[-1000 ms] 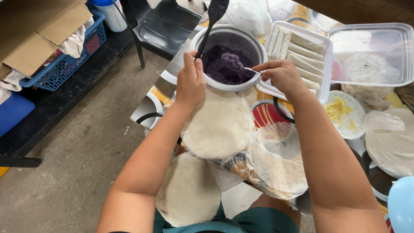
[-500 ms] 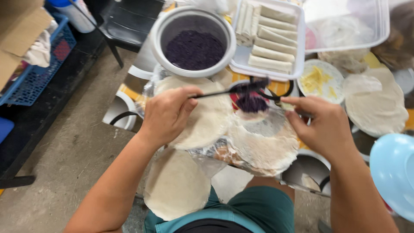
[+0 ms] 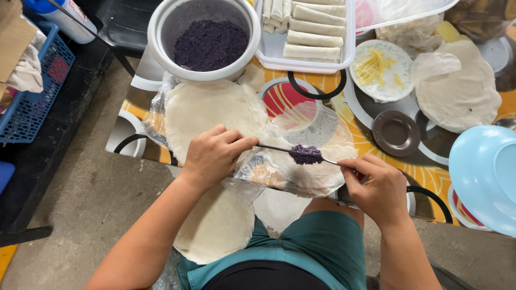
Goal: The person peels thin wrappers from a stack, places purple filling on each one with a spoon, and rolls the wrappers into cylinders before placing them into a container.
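Item: purple filling being portioned onto a thin wrapper, head view.

- Right hand (image 3: 376, 185): grip pinched on the handle of a spoon (image 3: 317, 159), held low over the near edge of the bench (image 3: 371, 134).
- Spoon bowl: carries a mound of purple filling (image 3: 305, 154), hovering just above the translucent wrapper (image 3: 317, 172) that lies at the bench edge.
- Left hand (image 3: 215, 156): grip pressed together on a thin utensil (image 3: 274, 147) whose tip meets the filling on the spoon; heel of the hand rests on the stack of round wrappers (image 3: 207, 110) in clear plastic.
- White bowl (image 3: 204, 37): holds the bulk purple filling, behind the stack.
- White tray (image 3: 306, 37): finished rolls in rows, right of the bowl.
- Small plate (image 3: 382, 70) with yellow shreds, brown saucer (image 3: 396, 132), further wrappers (image 3: 462, 96), light blue bowl (image 3: 484, 172): to the right.
- One wrapper (image 3: 215, 225) lies on the lap.

Handling note, as judgement: push the mound off in one clean stroke, landing it near the wrapper's near edge as a narrow strip, spoon kept low so nothing scatters. The sheet looks fragile; avoid dragging metal across it.
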